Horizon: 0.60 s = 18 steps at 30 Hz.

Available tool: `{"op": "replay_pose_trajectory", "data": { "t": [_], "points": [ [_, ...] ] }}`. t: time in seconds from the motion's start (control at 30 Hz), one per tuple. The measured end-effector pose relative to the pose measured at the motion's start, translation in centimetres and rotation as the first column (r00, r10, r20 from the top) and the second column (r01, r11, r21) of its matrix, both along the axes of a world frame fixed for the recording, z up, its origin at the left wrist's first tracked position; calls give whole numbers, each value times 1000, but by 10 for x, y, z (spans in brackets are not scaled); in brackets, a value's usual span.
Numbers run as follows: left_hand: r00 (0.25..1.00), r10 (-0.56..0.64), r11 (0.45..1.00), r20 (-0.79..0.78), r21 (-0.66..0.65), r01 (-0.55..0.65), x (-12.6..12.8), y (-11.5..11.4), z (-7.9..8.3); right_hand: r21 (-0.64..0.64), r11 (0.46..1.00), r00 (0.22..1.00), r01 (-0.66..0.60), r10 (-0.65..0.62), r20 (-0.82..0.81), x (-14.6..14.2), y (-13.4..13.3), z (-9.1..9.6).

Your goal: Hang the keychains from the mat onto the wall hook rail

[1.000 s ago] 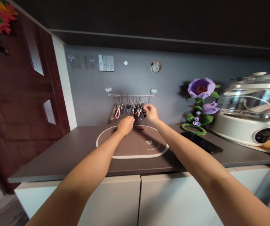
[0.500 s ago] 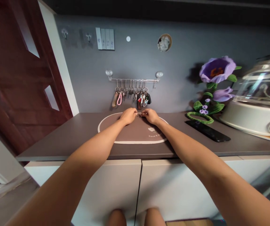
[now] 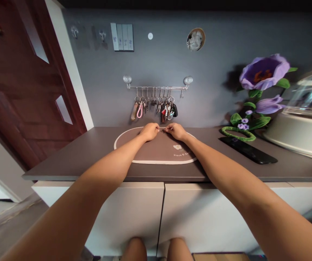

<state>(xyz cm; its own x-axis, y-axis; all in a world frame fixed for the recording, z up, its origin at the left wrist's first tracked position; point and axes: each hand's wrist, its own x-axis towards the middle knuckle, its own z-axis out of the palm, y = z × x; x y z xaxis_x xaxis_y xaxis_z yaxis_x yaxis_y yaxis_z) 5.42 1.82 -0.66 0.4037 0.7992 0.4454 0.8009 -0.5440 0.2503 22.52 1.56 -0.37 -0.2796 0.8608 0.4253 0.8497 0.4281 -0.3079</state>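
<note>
Over the far part of a brown oval mat with a pale rim, my two hands are close together. My left hand is closed in a pinch; what its fingers hold, if anything, is too small to make out. My right hand pinches a small dark metal piece, which looks like a key, in the gap between the hands. Just beyond them, several bunches of keys hang from a clear hook rail on the grey wall. A pink loop hangs among them.
Right of the mat, a black phone lies by a purple artificial flower with a green ring base. Behind it stands a white appliance with a clear dome. White cupboard doors are below the counter; a dark red door is left.
The camera view has shifted slightly, so the flower and appliance sit further right. Both hands remain pinched together over the mat, and less of the small metal piece shows between them.
</note>
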Motion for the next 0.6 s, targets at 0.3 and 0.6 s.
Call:
{"op": "replay_pose_trajectory", "data": {
  "t": [0.3,0.6],
  "points": [
    [1000,-8,1000,17,8,8,1,0,-1,-1,1000,997,-18,18,-77,-1,0,0],
    [987,-59,998,151,46,53,4,-6,4,6,998,960,-60,60,-273,1,-9,10]
  ]
}}
